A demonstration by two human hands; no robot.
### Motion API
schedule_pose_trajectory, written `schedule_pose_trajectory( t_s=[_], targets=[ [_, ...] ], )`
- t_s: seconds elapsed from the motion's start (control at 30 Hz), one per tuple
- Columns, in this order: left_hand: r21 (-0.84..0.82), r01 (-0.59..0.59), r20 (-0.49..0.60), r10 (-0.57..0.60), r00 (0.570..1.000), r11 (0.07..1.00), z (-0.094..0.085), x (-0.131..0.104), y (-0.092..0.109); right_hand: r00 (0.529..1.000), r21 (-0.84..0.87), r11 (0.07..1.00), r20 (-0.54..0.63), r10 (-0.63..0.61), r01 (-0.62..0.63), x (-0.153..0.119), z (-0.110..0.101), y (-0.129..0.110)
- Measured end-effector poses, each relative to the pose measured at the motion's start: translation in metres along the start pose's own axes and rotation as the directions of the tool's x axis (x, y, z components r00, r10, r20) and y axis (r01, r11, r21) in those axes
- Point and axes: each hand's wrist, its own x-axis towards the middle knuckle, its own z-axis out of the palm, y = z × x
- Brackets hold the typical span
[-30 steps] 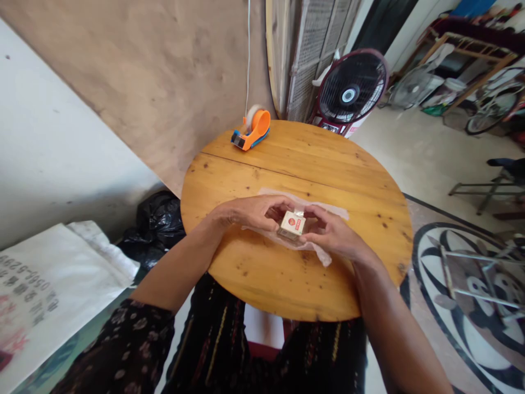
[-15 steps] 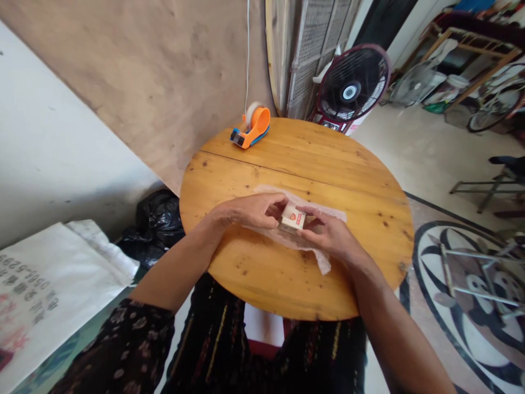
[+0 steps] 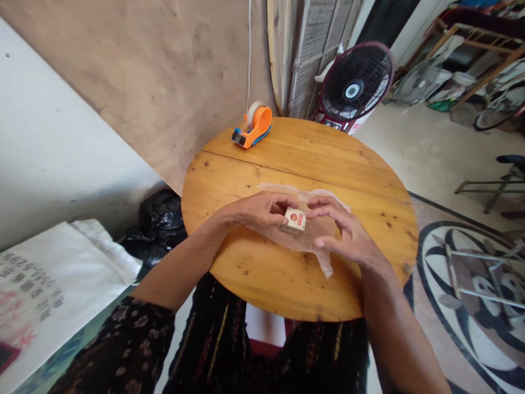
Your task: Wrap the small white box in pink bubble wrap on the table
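A small cream box with a red print on its top lies over a sheet of clear bubble wrap on the round wooden table. My left hand grips the box from its left side, thumb in front and fingers behind. On the right, my right hand has its fingers and thumb spread apart, with nothing between them. Its fingertips are close to the box's right side.
An orange and blue tape dispenser stands at the table's back left edge. Behind the table is a dark red fan. A white sack and black plastic bags lie at the left.
My right hand has let go of the box and moved a little to the right, its fingers opening. The bubble wrap's back right part now shows more. My left hand stays at the box.
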Motion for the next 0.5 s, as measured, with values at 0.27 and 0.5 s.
schedule_pose_trajectory(
  t_s=[0.27, 0.5],
  targets=[
    [0.048, 0.011, -0.002, -0.011, 1.000, 0.999, -0.003, -0.002, 0.006, 0.976, -0.076, 0.997, 0.219, 0.012, 0.005, -0.005, 0.008, -0.001],
    [0.178, -0.031, 0.038, 0.024, 0.999, 0.984, -0.011, -0.003, 0.012, 0.974, -0.001, 0.989, -0.174, 0.148, -0.150, 0.003, 0.018, 0.007]
  ],
)
